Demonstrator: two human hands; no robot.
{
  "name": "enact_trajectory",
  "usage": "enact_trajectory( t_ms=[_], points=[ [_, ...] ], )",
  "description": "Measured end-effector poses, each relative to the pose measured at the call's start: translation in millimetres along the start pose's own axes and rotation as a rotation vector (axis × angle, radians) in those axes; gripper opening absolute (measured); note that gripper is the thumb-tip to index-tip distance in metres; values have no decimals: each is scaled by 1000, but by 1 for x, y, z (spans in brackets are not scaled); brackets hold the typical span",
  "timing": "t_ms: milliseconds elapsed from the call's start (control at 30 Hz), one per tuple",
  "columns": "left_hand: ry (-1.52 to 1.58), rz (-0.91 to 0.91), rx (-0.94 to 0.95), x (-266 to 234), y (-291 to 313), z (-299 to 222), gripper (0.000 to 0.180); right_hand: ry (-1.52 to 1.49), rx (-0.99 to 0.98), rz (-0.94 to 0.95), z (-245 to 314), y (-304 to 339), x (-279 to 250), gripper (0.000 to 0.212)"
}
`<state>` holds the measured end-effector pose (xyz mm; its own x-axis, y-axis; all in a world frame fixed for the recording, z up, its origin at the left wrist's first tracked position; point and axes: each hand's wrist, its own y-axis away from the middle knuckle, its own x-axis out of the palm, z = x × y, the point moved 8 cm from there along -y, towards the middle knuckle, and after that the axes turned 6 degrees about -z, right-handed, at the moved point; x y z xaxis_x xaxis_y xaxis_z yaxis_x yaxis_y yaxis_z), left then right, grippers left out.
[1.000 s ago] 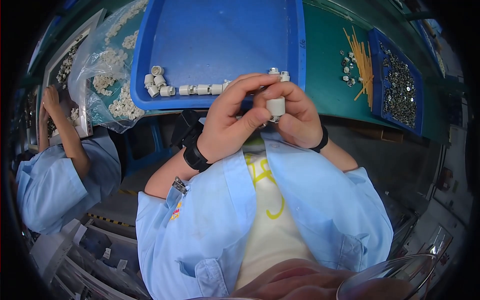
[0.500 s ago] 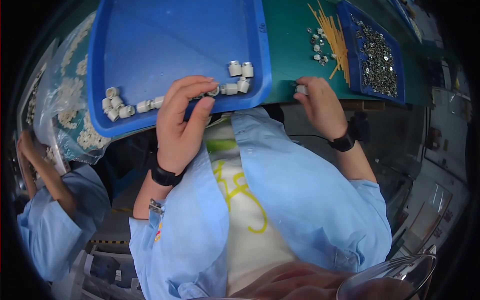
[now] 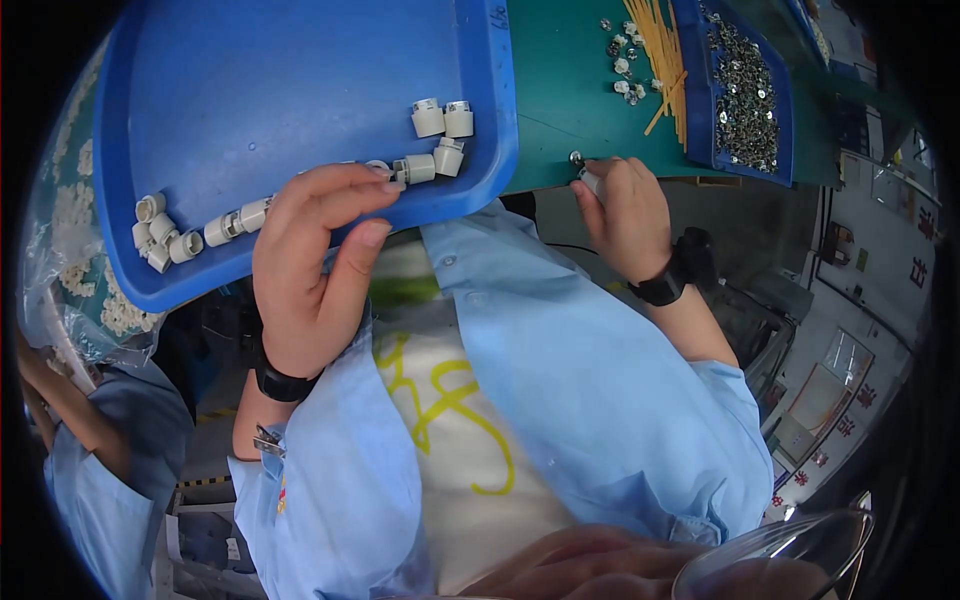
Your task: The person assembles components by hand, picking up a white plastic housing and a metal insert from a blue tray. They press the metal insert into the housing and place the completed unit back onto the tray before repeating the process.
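Two bare hands work at the near edge of a green table (image 3: 560, 90). The left hand (image 3: 315, 265) rests on the front rim of a big blue tray (image 3: 250, 90), its fingers loosely curled and part-way open, the fingertips (image 3: 385, 180) touching the small white cylindrical parts (image 3: 415, 168) that lie along the tray's near edge. It grips nothing that can be made out. More of these white parts sit in a loose row further to the left (image 3: 235, 222) and in a little cluster at the tray's left corner (image 3: 155, 235), and a pair (image 3: 443, 118) stands just behind the fingertips, apart from the row.

The right hand (image 3: 625, 215) is at the table edge, well apart from the left, with its fingers closed around one white part (image 3: 590, 182) (only its end shows between the fingers). A small round metal piece (image 3: 576, 157) lies on the green surface just beside that hand. Beyond it are a scatter of small metal bits (image 3: 620, 60), a bundle of thin yellow sticks (image 3: 662, 50), and a narrow blue bin (image 3: 745, 85) full of small metal parts.

Both wrists carry black bands (image 3: 280, 382), and the sleeves are light blue. At far left lies a clear bag of white pieces (image 3: 75, 230), and another person's blue sleeve (image 3: 110, 470) shows below it
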<state>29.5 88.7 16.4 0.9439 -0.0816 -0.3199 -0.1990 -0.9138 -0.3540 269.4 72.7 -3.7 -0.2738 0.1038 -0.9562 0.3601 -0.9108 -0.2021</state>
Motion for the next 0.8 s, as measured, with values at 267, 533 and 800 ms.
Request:
enact_trajectory(
  t_ms=[267,533,800],
  points=[
    [-10,75,52,4,-1,0,18,116,35,170,2,-1,8,20],
    [21,133,67,7,2,3,16,170,-49,304,11,-14,12,16],
    [11,38,136,3,1,2,20,196,-86,336,10,-18,13,17]
  ],
)
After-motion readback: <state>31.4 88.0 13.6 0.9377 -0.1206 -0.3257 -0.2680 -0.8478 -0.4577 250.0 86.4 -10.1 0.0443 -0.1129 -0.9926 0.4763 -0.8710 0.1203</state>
